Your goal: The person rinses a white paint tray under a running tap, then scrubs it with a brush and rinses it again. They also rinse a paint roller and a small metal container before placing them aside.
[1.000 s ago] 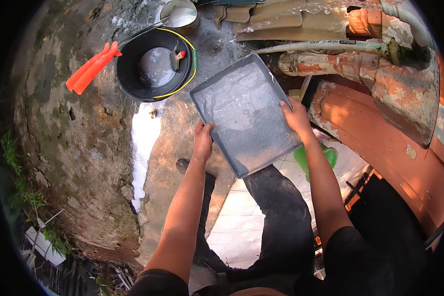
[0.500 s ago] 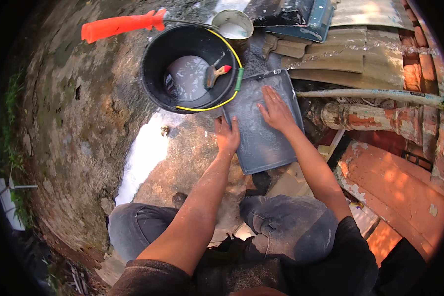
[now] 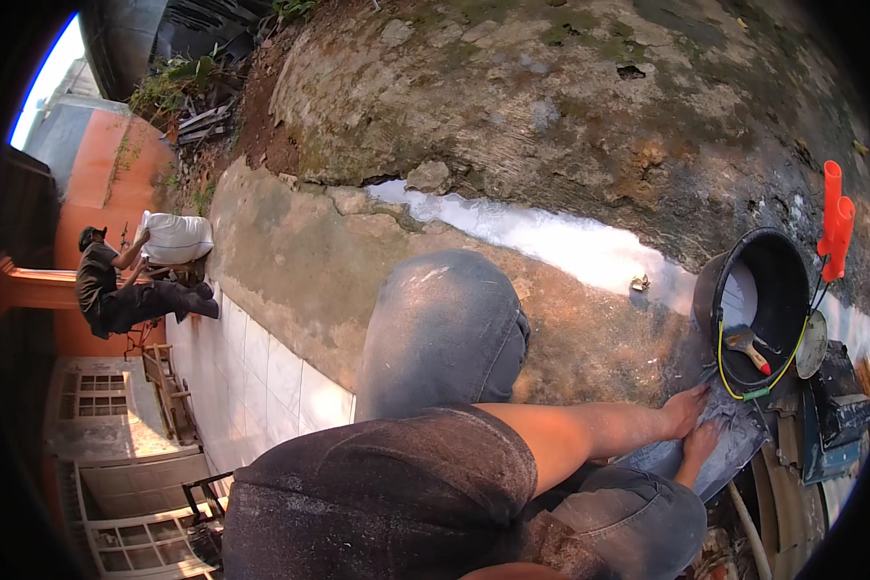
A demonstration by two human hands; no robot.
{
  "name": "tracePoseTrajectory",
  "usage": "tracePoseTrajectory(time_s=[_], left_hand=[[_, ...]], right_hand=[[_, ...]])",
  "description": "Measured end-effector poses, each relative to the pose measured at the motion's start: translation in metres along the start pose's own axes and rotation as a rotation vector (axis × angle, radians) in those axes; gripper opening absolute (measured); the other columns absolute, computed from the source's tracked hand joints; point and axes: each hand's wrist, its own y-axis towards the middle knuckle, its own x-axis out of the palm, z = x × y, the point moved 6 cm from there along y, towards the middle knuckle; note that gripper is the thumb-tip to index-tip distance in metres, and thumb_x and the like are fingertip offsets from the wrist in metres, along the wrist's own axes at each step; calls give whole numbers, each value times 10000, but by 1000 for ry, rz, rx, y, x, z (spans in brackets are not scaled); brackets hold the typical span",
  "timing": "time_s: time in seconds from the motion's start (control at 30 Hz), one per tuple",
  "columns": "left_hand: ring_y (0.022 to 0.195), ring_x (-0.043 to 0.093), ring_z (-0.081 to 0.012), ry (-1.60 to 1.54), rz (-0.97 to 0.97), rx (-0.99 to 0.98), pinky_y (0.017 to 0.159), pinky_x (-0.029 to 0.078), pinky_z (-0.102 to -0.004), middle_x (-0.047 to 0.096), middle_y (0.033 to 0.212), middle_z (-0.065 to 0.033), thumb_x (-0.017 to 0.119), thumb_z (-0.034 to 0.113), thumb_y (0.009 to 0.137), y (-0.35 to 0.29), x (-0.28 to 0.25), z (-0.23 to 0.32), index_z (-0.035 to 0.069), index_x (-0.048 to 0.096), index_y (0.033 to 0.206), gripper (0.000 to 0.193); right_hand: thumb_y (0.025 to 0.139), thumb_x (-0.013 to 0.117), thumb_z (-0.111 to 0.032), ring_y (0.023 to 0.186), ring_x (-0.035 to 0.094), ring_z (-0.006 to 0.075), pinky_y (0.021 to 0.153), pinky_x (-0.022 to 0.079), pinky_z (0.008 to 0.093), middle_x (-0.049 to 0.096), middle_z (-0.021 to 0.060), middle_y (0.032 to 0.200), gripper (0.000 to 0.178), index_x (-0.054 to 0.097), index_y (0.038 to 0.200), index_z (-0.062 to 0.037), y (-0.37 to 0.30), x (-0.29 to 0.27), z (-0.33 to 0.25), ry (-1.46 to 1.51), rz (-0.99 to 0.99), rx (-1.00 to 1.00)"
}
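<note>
At the right of the view both my hands are low over a dark grey flat tray, whose surface has a pale wet-looking film. My left hand rests at the tray's edge, its fingers reaching forward, nothing visible held. Close beside it, my right hand lies on the tray with fingers stretched out; my left arm and knee hide part of that forearm. Just beyond stands a black bucket with a yellow handle and whitish liquid inside. A paintbrush with a red-tipped handle leans within it.
An orange-handled tool and a round can stand past the bucket. A white patch crosses the rough concrete. At far left, another person handles a white sack. Pale tiles adjoin the concrete.
The view has swung left, so the bucket, tray and my hands now appear at the right. My hands are closer together on the tray. The other person has come into view.
</note>
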Motion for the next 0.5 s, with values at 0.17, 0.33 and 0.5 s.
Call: tracePoseTrajectory(time_s=[0.17, 0.33, 0.5], left_hand=[[1570, 315, -278, 318, -440, -99, 1326, 85, -444, 448, 1643, -95, 415, 411, 1040, 25, 72, -4, 43, 506, 1553, 638], [1414, 517, -327, -89, -173, -112, 1307, 163, -485, 683, 1371, -201, 654, 753, 854, 34, 22, -19, -72, 665, 1338, 957], [1201, 660, -277, 30, -123, 76, 1221, 300, -462, 766, 1100, -166, 698, 730, 817, 49, -2, -18, 49, 767, 1136, 755]], right_hand=[[1027, 511, -432, 1260, 592, 491, 1122, 415, 572, 693, 316, 1236, 544, 706, 1184, 51, -9, -20, -47, 140, -312, 251], [976, 606, -391, 911, 700, 453, 913, 516, 571, 742, 255, 894, 426, 748, 887, 1, 13, -42, 18, -8, -254, 268], [877, 663, -392, 1312, 604, 371, 1188, 382, 507, 714, 228, 1246, 434, 758, 1087, -25, -5, -39, 34, 0, -219, 239]])
